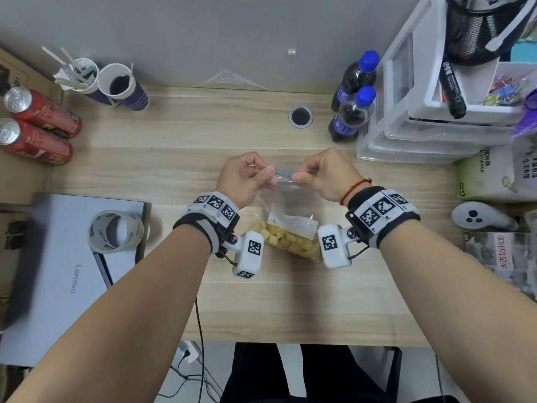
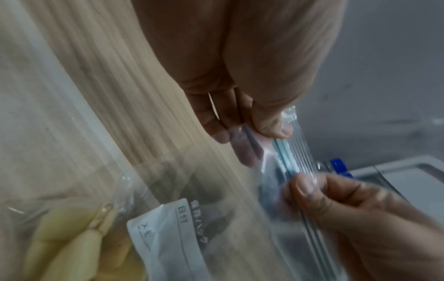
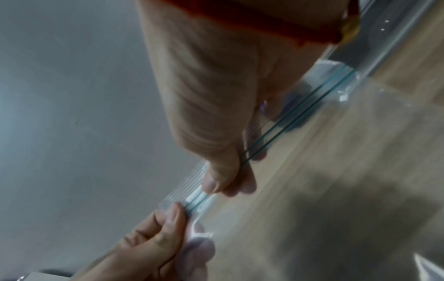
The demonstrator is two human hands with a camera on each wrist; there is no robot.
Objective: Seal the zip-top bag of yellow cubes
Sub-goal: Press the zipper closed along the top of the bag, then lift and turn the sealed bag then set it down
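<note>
Head view: left hand (image 1: 243,178) & right hand (image 1: 325,176) each pinch the zip strip (image 1: 284,172) of a clear bag (image 1: 286,216) w/ yellow cubes (image 1: 290,241), held above desk (image 1: 174,158) center.

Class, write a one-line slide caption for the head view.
Left hand and right hand pinch the zip strip of a clear bag holding yellow cubes.
</note>
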